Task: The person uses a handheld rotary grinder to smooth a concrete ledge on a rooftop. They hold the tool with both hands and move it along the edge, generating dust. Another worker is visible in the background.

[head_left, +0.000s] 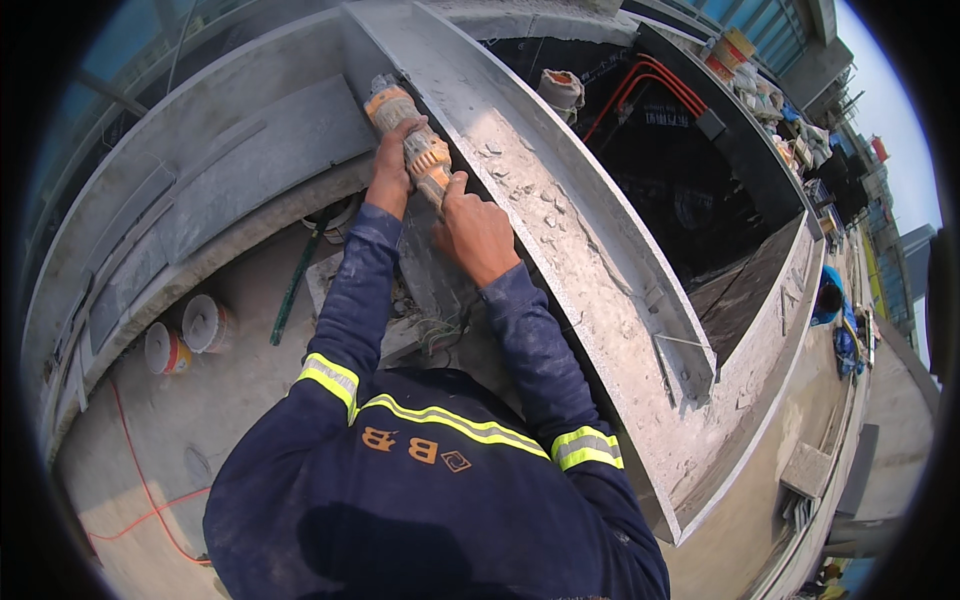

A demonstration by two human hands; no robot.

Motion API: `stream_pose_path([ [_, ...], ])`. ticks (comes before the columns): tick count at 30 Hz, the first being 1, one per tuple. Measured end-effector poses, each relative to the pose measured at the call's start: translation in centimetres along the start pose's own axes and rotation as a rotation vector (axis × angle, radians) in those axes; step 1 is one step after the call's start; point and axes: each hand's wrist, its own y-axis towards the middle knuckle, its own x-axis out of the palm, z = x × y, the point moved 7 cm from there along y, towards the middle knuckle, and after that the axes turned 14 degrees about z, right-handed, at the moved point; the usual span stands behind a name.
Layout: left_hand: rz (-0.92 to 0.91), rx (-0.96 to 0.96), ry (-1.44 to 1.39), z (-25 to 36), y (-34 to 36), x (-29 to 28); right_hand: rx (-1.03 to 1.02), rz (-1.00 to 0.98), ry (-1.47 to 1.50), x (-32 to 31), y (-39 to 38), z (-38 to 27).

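Observation:
Both my hands are wrapped round a dusty orange-and-grey power tool (427, 157) with a long, round body. My left hand (393, 160) is closed on its middle, nearer the metal head. Closer to me, my right hand (475, 232) grips the rear end. The tool's head points away from me, beside the left edge of a grey steel beam (515, 160); I cannot tell whether it touches. Chips of rubble (545, 210) and pale dust lie in the beam's channel. What sits at the tip of the head is too small to make out.
Two white buckets (205, 325) stand on the floor at left, near a red cord (150, 500). A green bar (295, 290) leans beside my left arm. Right of the beam, a dark pit (670, 160) holds red pipes (640, 85) and a sack (562, 90).

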Motion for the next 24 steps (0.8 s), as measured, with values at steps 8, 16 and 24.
stream_pose_path([
  [8, -0.024, 0.001, -0.072, 0.4, -2.6, 0.8, 0.001, 0.018, -0.006, -1.7, -1.2, -0.5],
  [16, -0.047, -0.014, -0.064, 0.6, -3.9, 1.3, 0.019, -0.007, -0.003, -2.1, -1.2, -0.5],
  [24, -0.022, -0.027, -0.046, 0.5, -2.0, 0.7, -0.007, 0.001, 0.019, -0.7, -0.4, -0.2],
])
